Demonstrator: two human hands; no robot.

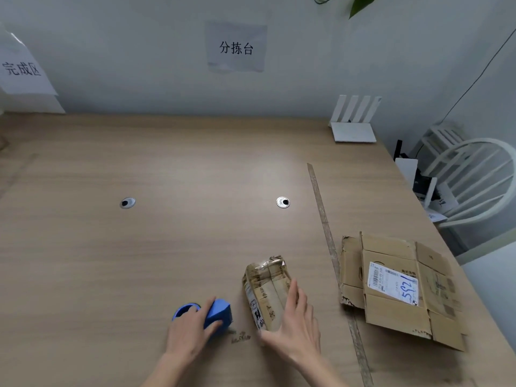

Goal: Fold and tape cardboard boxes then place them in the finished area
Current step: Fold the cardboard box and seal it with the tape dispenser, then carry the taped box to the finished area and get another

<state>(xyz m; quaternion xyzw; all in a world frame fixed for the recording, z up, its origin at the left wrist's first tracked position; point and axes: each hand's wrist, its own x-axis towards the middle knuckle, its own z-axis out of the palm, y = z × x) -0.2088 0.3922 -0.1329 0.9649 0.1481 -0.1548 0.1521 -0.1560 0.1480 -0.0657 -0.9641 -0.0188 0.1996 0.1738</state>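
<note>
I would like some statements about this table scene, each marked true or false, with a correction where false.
1. The left hand rests on the blue tape dispenser. True.
2. The right hand touches the small taped box. True.
3. The flattened cardboard box lies left of the dispenser. False: it lies at the right, near the table edge.
4. The flattened box carries a white label with blue writing. True.
5. The white router stands at the near left corner. False: it stands at the far right, by the wall.
</note>
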